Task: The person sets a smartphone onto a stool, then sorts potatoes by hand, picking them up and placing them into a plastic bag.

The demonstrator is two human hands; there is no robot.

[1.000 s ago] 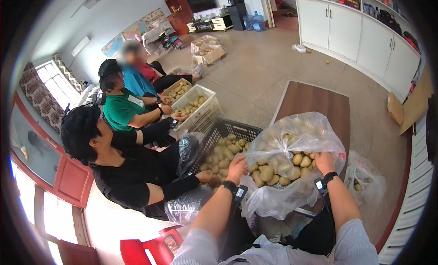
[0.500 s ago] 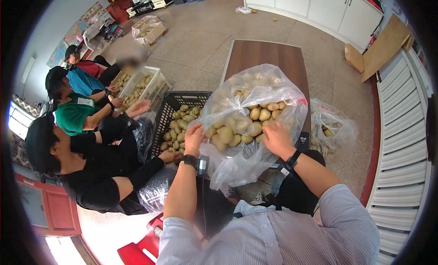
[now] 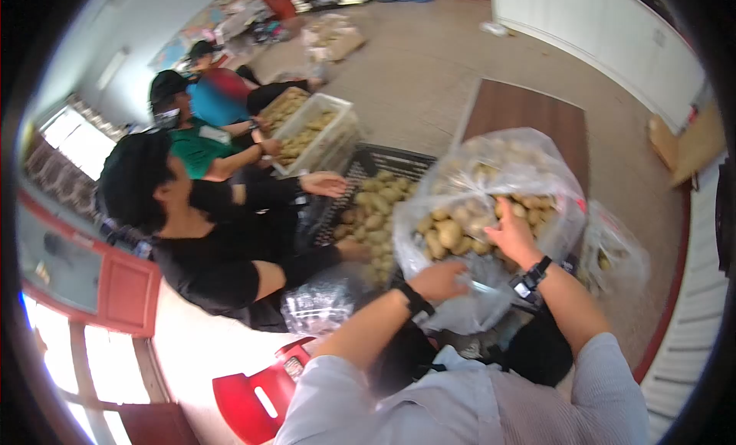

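A clear plastic bag [image 3: 529, 155] full of potatoes [image 3: 449, 233] lies on a brown wooden table [image 3: 521, 111], its mouth facing me. My right hand [image 3: 512, 232] is at the opening over the potatoes, thumb and fingers apart. Near the bag's lower left edge is my left hand [image 3: 438, 280], blurred; whether its fingers grip the plastic cannot be made out. Left of the bag stands a dark crate [image 3: 399, 160] of potatoes, with a co-worker's two hands over it.
A co-worker in black [image 3: 207, 253] sits close on my left, others beyond by a white crate [image 3: 337, 108]. A red stool [image 3: 249, 399] stands at lower left. Another potato bag [image 3: 613, 249] lies right of the table.
My left hand has moved down to the bag's lower edge. My right hand has turned, its fingers pointing up over the potatoes. The view has swung left, and a co-worker's hand has shifted towards the dark crate.
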